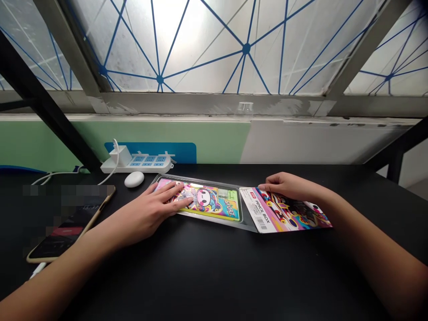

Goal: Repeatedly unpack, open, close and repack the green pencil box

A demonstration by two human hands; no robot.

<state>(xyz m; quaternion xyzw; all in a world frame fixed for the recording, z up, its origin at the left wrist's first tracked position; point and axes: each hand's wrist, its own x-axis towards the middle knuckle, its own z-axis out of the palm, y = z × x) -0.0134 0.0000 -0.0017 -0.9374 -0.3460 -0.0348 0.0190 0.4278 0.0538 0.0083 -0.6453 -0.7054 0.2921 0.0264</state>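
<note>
And here we are at the black surface (214,272), hands well apart! The left hand (160,207) lies flat, palm down, fingers spread across a colourful pencil box (214,200), with a cartoon face and the word "SPORT" on its lid. That box sits in a clear plastic tray (244,220), right in the middle of the action. Over on the right, the right hand (287,187) has its fingers curled over the top edge of a printed card backing (284,214) marked "PENCIL BOX", lying just beside the box; no telling from here whether the thumb is gripping underneath. Further left, a smartphone (63,227) in a gold-edged case lies near the left wrist, with a small white oval case (134,179) and a white power strip (143,163) up by the wall.
</note>
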